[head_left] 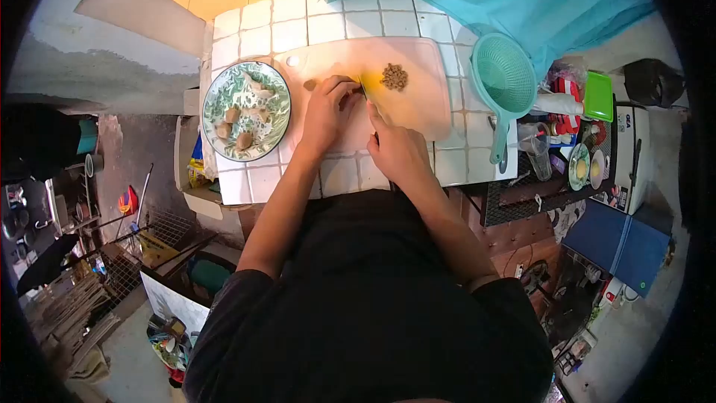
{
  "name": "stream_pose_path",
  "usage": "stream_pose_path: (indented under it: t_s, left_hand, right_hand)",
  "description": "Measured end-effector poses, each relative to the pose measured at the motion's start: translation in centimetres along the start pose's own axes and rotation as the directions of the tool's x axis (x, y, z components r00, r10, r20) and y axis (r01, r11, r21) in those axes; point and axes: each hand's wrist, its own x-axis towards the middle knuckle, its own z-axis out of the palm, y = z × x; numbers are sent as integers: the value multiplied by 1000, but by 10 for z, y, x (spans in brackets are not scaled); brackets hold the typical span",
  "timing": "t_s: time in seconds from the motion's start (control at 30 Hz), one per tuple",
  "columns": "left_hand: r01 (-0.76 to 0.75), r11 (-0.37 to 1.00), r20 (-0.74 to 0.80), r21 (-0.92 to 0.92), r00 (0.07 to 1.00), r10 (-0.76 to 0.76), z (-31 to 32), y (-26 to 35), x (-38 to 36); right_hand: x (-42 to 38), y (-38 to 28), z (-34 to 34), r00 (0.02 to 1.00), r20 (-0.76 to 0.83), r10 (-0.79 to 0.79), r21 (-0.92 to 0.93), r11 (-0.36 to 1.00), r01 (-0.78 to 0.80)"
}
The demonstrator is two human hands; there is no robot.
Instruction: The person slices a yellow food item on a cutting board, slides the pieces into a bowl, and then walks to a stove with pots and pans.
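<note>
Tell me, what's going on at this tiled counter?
A person is at a pink cutting board, gripping a knife in the right hand. The left hand rests on the board with bent fingers close to the blade; whatever may be under them is hidden. A pile of small brown diced pieces sits beyond the knife, to its right. Larger brown chunks lie on a green-patterned plate at the left, and a green handled colander is at the right.

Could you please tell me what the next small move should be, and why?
Probably a short, careful slice: the right hand holds the knife close beside the left hand over the cutting board, with diced pieces piled on the blade's other side.
</note>
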Motion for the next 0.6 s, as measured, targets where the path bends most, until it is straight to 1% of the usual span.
stream_pose_path:
  t_s: [0.1, 0.17, 0.2, 0.27, 0.4, 0.47, 0.5, 0.57, 0.6]
  left_hand:
    - [-44, 999, -30, 3, 999, 44, 1, -4, 3]
    - [-39, 998, -22, 46, 999, 40, 1, -6, 2]
    - [-35, 998, -19, 44, 999, 36, 2, -6, 2]
    - [-11, 999, -23, 36, 1000, 12, 4, -6, 2]
    - [-5, 1000, -32, 22, 999, 6, 0, -3, 2]
    - [-29, 998, -39, 58, 999, 32, 3, -8, 1]
    - [-34, 998, -42, 58, 998, 36, 2, -7, 1]
    - [34, 999, -14, 18, 999, -34, 0, -5, -2]
    - [33, 999, -19, 19, 999, -33, -1, -5, -3]
  right_hand:
    - [4, 0, 0, 1000, -1, -16, 19, 1000, 16]
    - [4, 0, 1, 999, 16, -29, -4, 1000, 29]
    - [3, 1, 4, 999, 21, -27, -3, 1000, 27]
    - [2, 3, 14, 998, -22, -53, 13, 998, 54]
    - [8, 8, 31, 998, -24, -52, 19, 998, 52]
    - [16, 18, 42, 984, -138, -113, 92, 988, 127]
    - [19, 18, 39, 983, -143, -115, 89, 988, 129]
    - [23, 16, 31, 997, -47, -60, 114, 991, 65]
    - [21, 16, 28, 997, -48, -63, 111, 991, 68]
